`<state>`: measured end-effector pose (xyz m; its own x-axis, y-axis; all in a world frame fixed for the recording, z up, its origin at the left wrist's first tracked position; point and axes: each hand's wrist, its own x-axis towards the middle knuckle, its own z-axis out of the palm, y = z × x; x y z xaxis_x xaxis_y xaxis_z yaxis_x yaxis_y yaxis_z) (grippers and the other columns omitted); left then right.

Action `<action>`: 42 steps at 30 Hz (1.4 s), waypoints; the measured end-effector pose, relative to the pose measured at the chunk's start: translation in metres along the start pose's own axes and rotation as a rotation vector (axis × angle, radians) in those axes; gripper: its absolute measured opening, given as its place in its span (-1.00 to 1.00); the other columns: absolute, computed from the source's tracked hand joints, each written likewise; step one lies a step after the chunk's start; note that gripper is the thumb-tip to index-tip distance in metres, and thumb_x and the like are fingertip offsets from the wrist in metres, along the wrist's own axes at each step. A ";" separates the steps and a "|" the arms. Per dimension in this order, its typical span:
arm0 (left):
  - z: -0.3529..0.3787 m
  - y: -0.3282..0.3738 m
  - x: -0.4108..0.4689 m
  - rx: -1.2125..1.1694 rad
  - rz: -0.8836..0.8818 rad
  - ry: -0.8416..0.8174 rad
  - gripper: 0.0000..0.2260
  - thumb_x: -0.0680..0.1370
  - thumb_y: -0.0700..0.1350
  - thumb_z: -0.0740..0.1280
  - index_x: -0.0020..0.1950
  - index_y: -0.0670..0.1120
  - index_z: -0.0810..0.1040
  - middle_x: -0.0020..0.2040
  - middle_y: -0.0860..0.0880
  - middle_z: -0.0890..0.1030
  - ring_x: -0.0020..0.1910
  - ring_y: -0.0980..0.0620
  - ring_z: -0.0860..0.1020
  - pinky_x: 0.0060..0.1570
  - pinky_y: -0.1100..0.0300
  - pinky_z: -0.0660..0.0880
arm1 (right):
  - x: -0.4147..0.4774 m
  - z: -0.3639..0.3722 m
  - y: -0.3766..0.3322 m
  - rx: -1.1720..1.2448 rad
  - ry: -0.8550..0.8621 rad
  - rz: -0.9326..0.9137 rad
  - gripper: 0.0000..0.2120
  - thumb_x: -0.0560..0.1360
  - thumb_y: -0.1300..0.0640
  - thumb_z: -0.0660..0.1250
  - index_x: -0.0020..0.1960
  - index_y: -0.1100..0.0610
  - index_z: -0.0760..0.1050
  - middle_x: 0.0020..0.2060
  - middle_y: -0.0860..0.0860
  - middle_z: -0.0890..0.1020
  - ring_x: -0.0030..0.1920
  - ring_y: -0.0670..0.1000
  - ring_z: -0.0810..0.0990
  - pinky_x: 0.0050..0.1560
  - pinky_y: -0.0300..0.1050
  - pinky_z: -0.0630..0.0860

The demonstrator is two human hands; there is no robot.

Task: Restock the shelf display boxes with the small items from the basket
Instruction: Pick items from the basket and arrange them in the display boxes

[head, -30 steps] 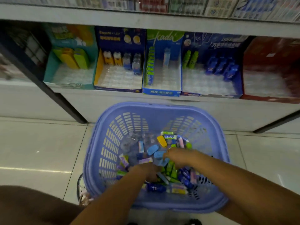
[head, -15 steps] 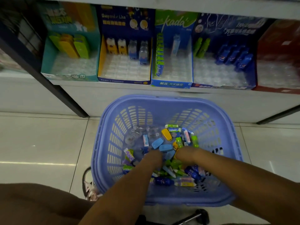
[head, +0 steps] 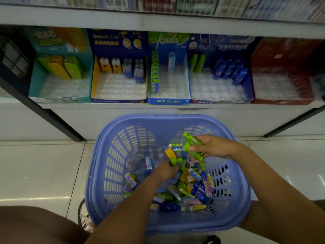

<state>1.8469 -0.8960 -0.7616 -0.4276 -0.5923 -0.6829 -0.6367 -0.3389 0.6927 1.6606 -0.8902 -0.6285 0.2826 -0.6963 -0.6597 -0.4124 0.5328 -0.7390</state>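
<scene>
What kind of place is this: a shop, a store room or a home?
Most likely a small shop. Printed display boxes stand side by side on a low shelf, only partly filled, and a blue plastic basket of mixed small items sits on the tiled floor in front.

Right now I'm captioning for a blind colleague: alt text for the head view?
A person's right hand grips green items over a blue basket of small items, while the left hand reaches into the pile. Behind, partly filled display boxes line a shelf.
</scene>
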 end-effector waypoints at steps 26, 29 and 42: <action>-0.044 0.172 -0.075 -0.843 0.417 0.065 -0.92 0.53 -0.15 0.38 -0.08 -0.16 0.62 -0.20 -0.07 0.69 -0.32 0.11 0.61 -0.28 0.31 0.55 | -0.033 -0.036 -0.054 0.197 0.761 -0.591 -0.73 0.52 -0.18 0.16 0.01 -0.05 0.51 -0.32 -0.25 0.56 -0.24 -0.24 0.52 -0.20 -0.43 0.44; -0.043 0.175 -0.072 -0.887 0.396 0.022 -0.93 0.54 -0.20 0.35 -0.06 -0.18 0.62 -0.21 -0.08 0.69 -0.31 0.08 0.63 -0.27 0.28 0.57 | -0.036 -0.053 -0.052 0.325 0.633 -0.639 -0.77 0.51 -0.04 0.22 0.06 0.05 0.51 -0.15 -0.05 0.66 -0.01 -0.03 0.63 0.01 -0.16 0.55; -0.042 0.188 -0.065 -0.928 0.387 0.023 -0.90 0.56 -0.21 0.32 0.03 -0.17 0.59 -0.14 -0.09 0.68 -0.23 0.06 0.65 -0.27 0.27 0.58 | -0.018 -0.131 -0.103 -0.162 0.960 -0.586 -0.78 0.41 0.29 0.44 0.04 0.15 0.56 -0.08 0.13 0.63 -0.10 0.00 0.59 -0.05 -0.29 0.54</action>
<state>1.7819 -0.9515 -0.5772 -0.4809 -0.7928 -0.3743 0.2996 -0.5498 0.7797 1.5850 -0.9955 -0.5226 -0.2829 -0.9357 0.2108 -0.5619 -0.0165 -0.8270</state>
